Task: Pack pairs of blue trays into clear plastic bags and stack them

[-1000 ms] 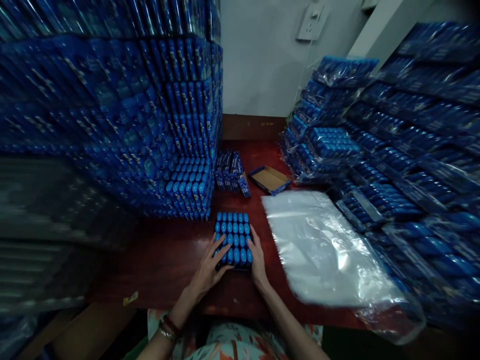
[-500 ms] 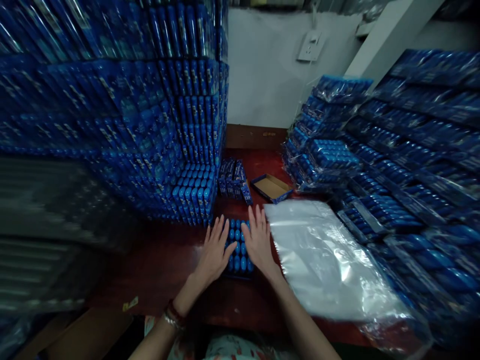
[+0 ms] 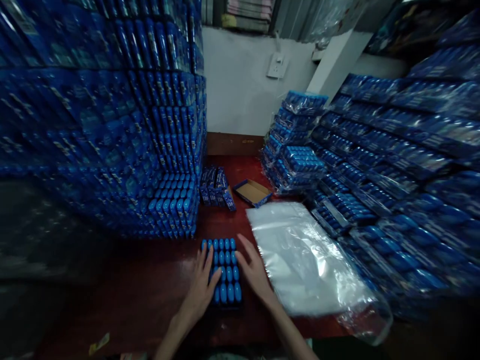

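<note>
A block of small blue boxes (image 3: 224,264), packed in tight rows, stands on the dark red table (image 3: 150,295) in front of me. My left hand (image 3: 201,288) lies flat against the block's left side with its fingers stretched out and the thumb over the boxes. My right hand (image 3: 255,270) rests along the block's right side, fingers straight and apart. Neither hand holds anything.
A tall wall of stacked blue boxes (image 3: 112,125) rises on the left. A pile of clear plastic bags (image 3: 303,257) lies to the right of the block. Wrapped blue packs (image 3: 375,165) are heaped along the right. An empty blue tray (image 3: 252,192) and loose boxes (image 3: 215,186) sit farther back.
Both hands slid back from the top of the block to its two sides. The camera tipped upward, so the block now sits lower in view.
</note>
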Demonstrator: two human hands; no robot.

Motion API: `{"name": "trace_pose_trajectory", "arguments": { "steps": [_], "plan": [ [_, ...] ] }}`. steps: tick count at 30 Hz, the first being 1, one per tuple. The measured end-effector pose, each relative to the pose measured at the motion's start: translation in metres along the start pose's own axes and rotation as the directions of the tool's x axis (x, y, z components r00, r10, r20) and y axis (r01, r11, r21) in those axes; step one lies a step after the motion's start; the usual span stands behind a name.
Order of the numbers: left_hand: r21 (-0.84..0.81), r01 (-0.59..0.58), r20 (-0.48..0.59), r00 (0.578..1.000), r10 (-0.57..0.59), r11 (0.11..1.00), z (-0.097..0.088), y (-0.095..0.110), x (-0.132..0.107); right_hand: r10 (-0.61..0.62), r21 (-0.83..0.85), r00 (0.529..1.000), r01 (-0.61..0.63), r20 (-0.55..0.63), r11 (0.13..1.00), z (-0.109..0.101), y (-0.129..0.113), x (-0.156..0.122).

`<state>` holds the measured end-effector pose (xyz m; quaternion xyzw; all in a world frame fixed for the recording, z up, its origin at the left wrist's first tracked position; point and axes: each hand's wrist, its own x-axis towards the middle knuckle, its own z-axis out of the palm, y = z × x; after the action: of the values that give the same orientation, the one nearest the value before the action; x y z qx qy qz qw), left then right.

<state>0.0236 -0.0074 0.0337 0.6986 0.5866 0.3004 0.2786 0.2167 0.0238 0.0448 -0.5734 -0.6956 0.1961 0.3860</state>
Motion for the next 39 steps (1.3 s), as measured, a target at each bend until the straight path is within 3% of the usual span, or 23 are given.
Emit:
{"name": "trace_pose_trajectory", "arguments": {
  "steps": [2,5,7,10,13,16,19,22,26,28,30,33,35,37,39],
  "plan": [
    [-0.066,0.051,-0.111,0.992,-0.058,0.997,-0.010,0.005,-0.008,0.031,-0.100,0.993,-0.043,-0.114,0.994,-0.044,0.033,-0.006],
    [-0.149,-0.011,-0.243,0.970,-0.026,0.989,-0.025,0.015,-0.014,0.086,-0.342,0.995,-0.096,-0.045,0.935,-0.107,0.088,-0.018],
    [-0.169,-0.093,-0.251,0.967,0.048,0.981,-0.028,0.023,-0.015,0.129,-0.397,0.991,-0.110,0.021,0.911,-0.132,0.112,-0.026],
    [-0.193,-0.187,-0.218,0.965,0.144,0.963,-0.022,0.040,-0.011,0.115,-0.346,0.992,-0.093,0.042,0.934,-0.133,0.121,-0.027],
    [-0.206,-0.263,-0.187,0.956,0.226,0.942,-0.012,0.060,0.001,0.126,-0.282,0.992,-0.115,0.020,0.953,-0.120,0.111,-0.010],
    [-0.213,-0.353,-0.117,0.935,0.335,0.911,-0.008,0.079,0.010,0.177,-0.263,0.984,-0.163,0.034,0.951,-0.122,0.100,0.012],
    [-0.210,-0.401,0.004,0.912,0.411,0.892,-0.009,0.090,0.011,0.169,-0.290,0.964,-0.104,0.208,0.951,-0.140,0.100,0.016],
    [-0.233,-0.340,0.106,0.922,0.371,0.911,-0.008,0.092,0.004,0.160,-0.345,0.925,-0.034,0.345,0.938,-0.153,0.109,-0.004],
    [-0.304,-0.264,0.166,0.931,0.324,0.915,-0.004,0.094,0.002,0.140,-0.302,0.978,-0.089,0.152,0.949,-0.148,0.117,-0.028],
    [-0.301,-0.304,0.184,0.911,0.368,0.904,0.002,0.101,0.008,0.162,-0.234,0.985,-0.144,0.059,0.961,-0.145,0.111,-0.024],
    [-0.211,-0.396,0.210,0.874,0.437,0.894,0.011,0.115,0.016,0.187,-0.187,0.981,-0.176,0.042,0.966,-0.144,0.096,-0.009],
    [0.103,-0.523,0.236,0.839,0.490,0.846,0.033,0.140,0.032,0.133,-0.191,0.981,-0.105,0.140,0.976,-0.145,0.058,0.022],
    [0.307,-0.531,0.233,0.846,0.479,0.790,0.047,0.155,0.045,0.096,-0.260,0.964,-0.030,0.247,0.965,-0.147,0.029,0.040],
    [0.412,-0.522,0.269,0.853,0.448,0.747,0.055,0.164,0.059,0.110,-0.360,0.935,0.020,0.337,0.933,-0.153,0.005,0.052],
    [0.425,-0.538,0.354,0.839,0.413,0.728,0.052,0.167,0.074,0.139,-0.475,0.933,0.038,0.331,0.879,-0.164,-0.012,0.054]
  ]
}}
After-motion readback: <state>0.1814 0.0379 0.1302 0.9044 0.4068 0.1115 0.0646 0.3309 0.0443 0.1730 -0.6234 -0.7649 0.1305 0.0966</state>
